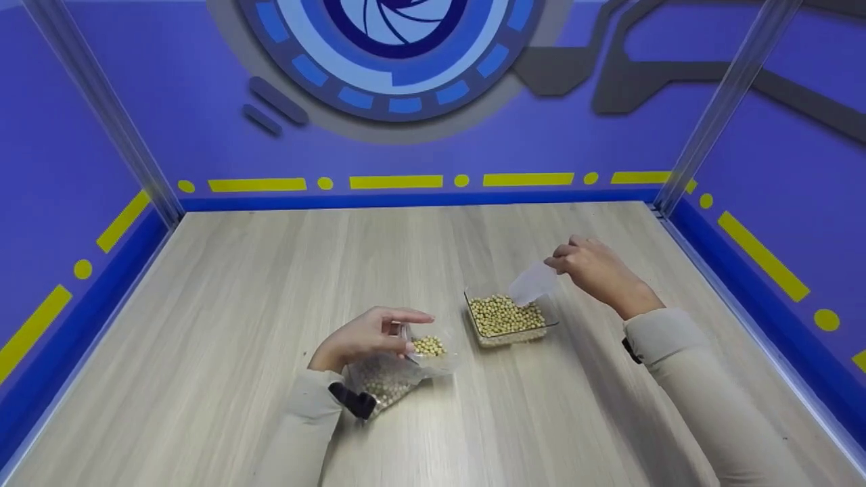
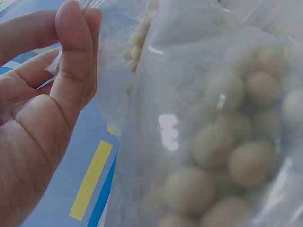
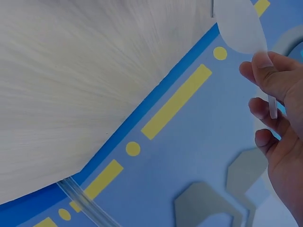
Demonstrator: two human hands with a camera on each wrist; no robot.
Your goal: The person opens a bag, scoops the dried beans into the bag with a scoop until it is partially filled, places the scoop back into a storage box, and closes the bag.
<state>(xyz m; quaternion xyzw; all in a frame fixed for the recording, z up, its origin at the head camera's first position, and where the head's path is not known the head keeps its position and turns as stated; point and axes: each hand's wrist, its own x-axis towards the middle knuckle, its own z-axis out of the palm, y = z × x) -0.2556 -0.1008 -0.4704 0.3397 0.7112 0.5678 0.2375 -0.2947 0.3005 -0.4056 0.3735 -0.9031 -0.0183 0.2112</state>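
Observation:
My left hand pinches the edge of a clear plastic bag of soybeans, its mouth held open toward the right. In the left wrist view, pale round soybeans show through the bag's film. My right hand holds a translucent white plastic scoop by its short handle, between thumb and fingers. The scoop's blade tilts down at the back edge of a clear rectangular container, which is filled with soybeans. The right wrist view shows the scoop above the thumb.
Both bag and container are on a light wood-grain table. Blue panels with yellow marks enclose its back and sides. Metal posts stand at the back corners.

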